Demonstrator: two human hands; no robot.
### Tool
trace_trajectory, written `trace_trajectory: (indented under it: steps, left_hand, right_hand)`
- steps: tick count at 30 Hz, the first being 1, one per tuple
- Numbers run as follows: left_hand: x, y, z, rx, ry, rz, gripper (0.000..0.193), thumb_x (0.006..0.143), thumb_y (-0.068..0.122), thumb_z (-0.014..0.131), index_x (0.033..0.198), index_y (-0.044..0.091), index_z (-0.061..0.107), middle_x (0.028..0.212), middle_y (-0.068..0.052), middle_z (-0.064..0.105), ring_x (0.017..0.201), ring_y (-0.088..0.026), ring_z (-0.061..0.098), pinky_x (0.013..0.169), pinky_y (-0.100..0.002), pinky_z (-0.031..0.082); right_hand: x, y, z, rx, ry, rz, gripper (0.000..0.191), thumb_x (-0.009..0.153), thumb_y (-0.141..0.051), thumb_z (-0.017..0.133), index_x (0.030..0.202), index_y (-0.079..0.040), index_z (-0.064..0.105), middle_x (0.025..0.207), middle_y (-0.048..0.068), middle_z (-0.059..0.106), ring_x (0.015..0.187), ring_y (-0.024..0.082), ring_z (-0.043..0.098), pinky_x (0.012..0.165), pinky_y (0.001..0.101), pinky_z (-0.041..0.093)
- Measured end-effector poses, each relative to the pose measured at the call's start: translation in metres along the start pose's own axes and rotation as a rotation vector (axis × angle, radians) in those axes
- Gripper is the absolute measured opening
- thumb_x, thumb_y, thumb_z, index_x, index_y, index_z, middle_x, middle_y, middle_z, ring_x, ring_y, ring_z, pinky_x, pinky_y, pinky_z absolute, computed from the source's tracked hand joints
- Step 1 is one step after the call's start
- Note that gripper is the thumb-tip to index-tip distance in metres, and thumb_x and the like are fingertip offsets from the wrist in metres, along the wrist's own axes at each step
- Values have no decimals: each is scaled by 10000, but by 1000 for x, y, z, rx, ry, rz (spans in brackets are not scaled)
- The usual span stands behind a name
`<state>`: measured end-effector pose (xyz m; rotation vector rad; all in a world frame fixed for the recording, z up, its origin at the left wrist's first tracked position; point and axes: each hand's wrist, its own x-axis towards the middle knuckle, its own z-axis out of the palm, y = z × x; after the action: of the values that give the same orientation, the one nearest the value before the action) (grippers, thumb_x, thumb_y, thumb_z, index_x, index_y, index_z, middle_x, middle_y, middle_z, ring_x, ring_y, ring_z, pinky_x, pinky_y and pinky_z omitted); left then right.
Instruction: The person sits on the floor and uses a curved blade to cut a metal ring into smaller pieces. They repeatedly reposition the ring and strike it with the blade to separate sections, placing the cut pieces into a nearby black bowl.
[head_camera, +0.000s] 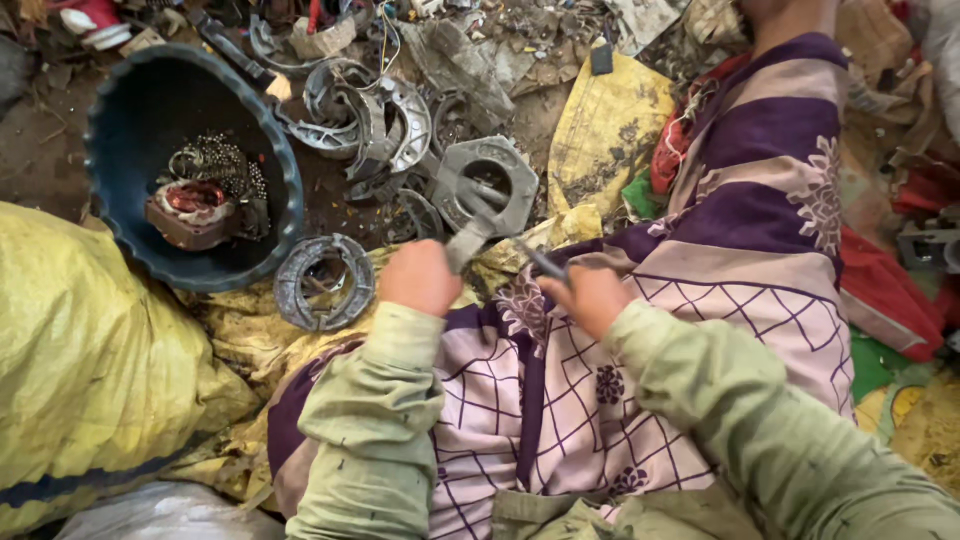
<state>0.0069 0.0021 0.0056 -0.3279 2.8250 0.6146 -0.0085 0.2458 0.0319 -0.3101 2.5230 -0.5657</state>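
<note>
— Down over the lap, from the head camera, what did each hand have?

— Left hand (420, 277) was clenched round a grey metal piece (468, 243) that stuck up out of the fist, over the purple-and-pink patterned cloth (560, 400). Right hand (590, 298) was closed on a thin dark tool (540, 262), its tip slanting toward that piece. The two hands sat near each other, not touching.

— And the step in hand?

— I judged it as prying or picking at the metal piece with the tool; whether the tip actually touched was too blurred to tell. A next move would have called for a steady left grip and a careful angle on the tip, so it didn't slip toward the fingers.

— Around them?

— A dark blue tub (280, 170) to the left held a copper-wound motor part (192, 212) and small beads. A curved grey brake shoe (322, 283) lay just beside the tub. More grey castings (490, 180) lay beyond the hands, and a yellow sack (90, 350) at far left.
</note>
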Motion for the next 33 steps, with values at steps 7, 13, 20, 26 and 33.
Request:
trace_trajectory:
  steps: [7,13,20,26,33]
  left_hand:
    - [1,-1,11,19,103,62,139,692,148,693,753,30,730,814,-257,715,780,-470,701,720,-558,574]
    - [1,1,8,29,113,61,132,675,141,687,739,35,732,805,-256,714,767,-471,699,702,-560,571]
    - [0,3,12,25,113,51,134,688,147,681,747,42,740,813,-250,715,782,-468,701,713,-561,571]
    - [-1,-3,8,7,47,15,174,663,189,719,736,31,725,812,-256,707,772,-468,700,703,-557,572]
    - [0,-4,11,31,59,33,146,688,165,702,754,37,725,832,-252,716,797,-461,704,717,-540,579]
  right_hand:
    - [-31,21,-14,553,186,-145,461,990,-465,577,885,-20,637,567,121,624,495,267,654,496,411,505]
    - [-2,9,4,119,82,-94,461,963,-491,611,931,-35,669,650,183,646,580,372,644,571,498,477]
    - [-30,27,-2,254,363,-313,473,1005,-480,584,904,-22,652,689,189,616,602,372,624,592,498,482]
    - [-7,0,4,60,153,-89,484,1019,-529,575,953,-62,683,715,151,666,627,330,660,596,451,512]
    - [-18,20,-17,460,242,-149,474,975,-497,548,959,-43,683,572,119,640,504,288,664,497,444,504]
